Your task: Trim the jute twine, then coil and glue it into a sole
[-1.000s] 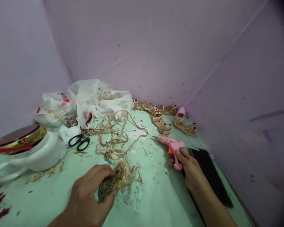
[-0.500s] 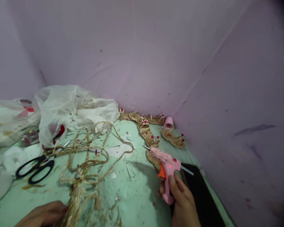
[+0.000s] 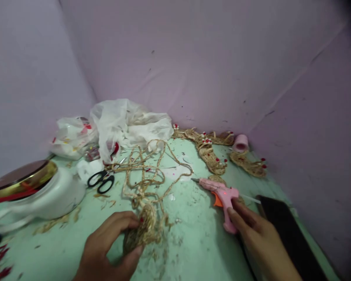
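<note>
My left hand (image 3: 111, 246) is closed on a coiled braided straw piece (image 3: 142, 228), thumb on its near side and fingers at its left edge. From that piece a loose braided cord (image 3: 146, 181) trails in loops across the table. My right hand (image 3: 251, 230) grips a pink glue gun (image 3: 220, 189) by its handle. Its nozzle points left, the orange trigger (image 3: 217, 199) shows, a red light glows on its side, and a clear glue stick (image 3: 250, 198) sticks out behind. Black-handled scissors (image 3: 101, 182) lie left of the cord.
Finished-looking braided pieces with red and white beads (image 3: 209, 154) lie along the back, near a pink spool (image 3: 240, 143). White plastic bags (image 3: 125, 125) stand back left, a white teapot-like vessel (image 3: 61, 195) at left. A black flat object (image 3: 286, 230) lies right.
The view has swung left, bringing in the white vessel. My left hand, low at the edge before, now shows fully with the straw piece raised into view. The glue gun stays in my right hand.
</note>
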{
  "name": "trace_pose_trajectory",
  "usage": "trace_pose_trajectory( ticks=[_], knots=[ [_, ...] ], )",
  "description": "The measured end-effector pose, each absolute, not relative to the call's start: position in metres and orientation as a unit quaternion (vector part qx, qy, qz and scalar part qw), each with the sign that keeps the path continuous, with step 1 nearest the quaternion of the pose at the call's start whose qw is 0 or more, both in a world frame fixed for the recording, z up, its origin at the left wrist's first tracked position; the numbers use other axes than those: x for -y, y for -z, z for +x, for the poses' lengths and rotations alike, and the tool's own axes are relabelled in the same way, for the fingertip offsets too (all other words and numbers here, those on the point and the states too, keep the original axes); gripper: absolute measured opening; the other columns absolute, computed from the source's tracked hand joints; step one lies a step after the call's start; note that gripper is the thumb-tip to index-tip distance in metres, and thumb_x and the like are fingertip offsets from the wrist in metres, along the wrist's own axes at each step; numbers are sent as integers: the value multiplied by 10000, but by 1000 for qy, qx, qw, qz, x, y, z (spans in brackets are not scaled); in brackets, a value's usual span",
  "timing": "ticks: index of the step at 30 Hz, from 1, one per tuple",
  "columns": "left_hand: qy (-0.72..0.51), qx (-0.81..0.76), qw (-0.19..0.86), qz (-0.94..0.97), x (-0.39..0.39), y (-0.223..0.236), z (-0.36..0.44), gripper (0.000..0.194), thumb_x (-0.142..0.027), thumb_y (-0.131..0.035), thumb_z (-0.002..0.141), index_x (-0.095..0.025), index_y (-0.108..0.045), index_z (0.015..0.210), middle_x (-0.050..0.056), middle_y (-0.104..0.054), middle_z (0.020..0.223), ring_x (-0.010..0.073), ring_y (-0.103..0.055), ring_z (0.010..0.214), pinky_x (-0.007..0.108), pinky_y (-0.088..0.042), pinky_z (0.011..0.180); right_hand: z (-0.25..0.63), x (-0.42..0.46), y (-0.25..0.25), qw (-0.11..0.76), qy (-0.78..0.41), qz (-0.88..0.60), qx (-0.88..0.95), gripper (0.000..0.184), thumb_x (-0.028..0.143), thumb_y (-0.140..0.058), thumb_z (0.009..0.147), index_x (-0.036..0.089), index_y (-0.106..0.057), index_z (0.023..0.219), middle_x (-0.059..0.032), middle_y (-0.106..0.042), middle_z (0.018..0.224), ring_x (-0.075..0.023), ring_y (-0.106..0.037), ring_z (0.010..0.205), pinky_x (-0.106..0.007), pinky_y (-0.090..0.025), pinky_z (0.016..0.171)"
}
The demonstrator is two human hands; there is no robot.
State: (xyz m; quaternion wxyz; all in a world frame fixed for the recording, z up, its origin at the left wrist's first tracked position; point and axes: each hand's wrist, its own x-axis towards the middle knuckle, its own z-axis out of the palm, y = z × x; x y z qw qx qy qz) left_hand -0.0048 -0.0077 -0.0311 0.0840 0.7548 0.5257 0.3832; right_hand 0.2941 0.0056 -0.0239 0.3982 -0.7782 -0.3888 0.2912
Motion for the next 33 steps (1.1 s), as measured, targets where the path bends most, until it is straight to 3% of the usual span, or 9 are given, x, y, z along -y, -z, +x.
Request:
trace_pose_trajectory(
  ticks=[2,3,6,8,13,16,20,28,33],
  knots=[
    [-383,-509,95,766,8,25,-3,236,-209,-627,658,-224,-550,881,20,-649,895,149,-619,819,224,-501,739,291,1,12,342,-211,-818,412,436,482,-631,603,234,-673,959,-81,-658,1019,-303,-604,865,-409,-453,731],
    [-384,-503,106,767,9,25,-2,241,-180,-615,664,-216,-541,891,27,-639,906,150,-609,838,233,-490,758,286,5,5,365,-196,-804,427,401,481,-599,640,237,-671,951,-77,-646,1043,-284,-606,854,-404,-454,737],
    [-388,-511,189,743,12,26,-3,219,-168,-602,663,-203,-549,873,35,-622,915,159,-585,835,243,-474,729,260,11,-13,418,-358,-692,468,333,463,-609,644,193,-680,824,-68,-665,772,-210,-610,654,-326,-493,587],
    [-379,-523,294,705,13,25,-3,197,-195,-608,649,-196,-568,841,35,-617,908,158,-569,789,239,-465,672,241,11,-19,425,-430,-631,486,283,418,-591,686,189,-666,835,-27,-618,630,-165,-573,551,-285,-482,519],
    [-338,-503,599,523,12,13,-2,276,-317,-650,579,-163,-598,802,22,-598,725,132,-503,623,230,-399,546,213,13,-14,475,-373,-579,547,107,283,-580,743,206,-641,787,-18,-602,749,-114,-541,575,-236,-447,518],
    [-321,-435,730,418,10,5,2,260,-298,-648,526,-138,-613,728,25,-588,633,139,-505,601,237,-377,546,210,18,-7,489,-361,-553,570,83,248,-558,771,210,-632,776,-13,-591,754,-105,-534,576,-223,-436,505],
    [-340,-433,758,350,10,0,8,237,-251,-645,493,-128,-636,696,29,-606,643,138,-520,608,245,-386,589,213,21,-2,497,-362,-552,563,83,237,-550,782,211,-629,786,-10,-588,755,-101,-533,572,-216,-430,492],
    [-320,-438,758,362,8,1,8,214,-247,-654,487,-127,-626,662,11,-573,588,106,-476,552,214,-334,525,218,15,0,511,-343,-538,576,139,216,-524,805,220,-628,896,-34,-612,906,-112,-569,664,-229,-459,561],
    [-308,-426,769,363,8,-1,9,206,-247,-649,496,-129,-612,661,10,-569,588,112,-478,554,222,-335,529,210,15,-8,527,-293,-498,624,114,165,-554,774,199,-657,807,-29,-611,760,-129,-565,680,-229,-439,552]
  ],
)
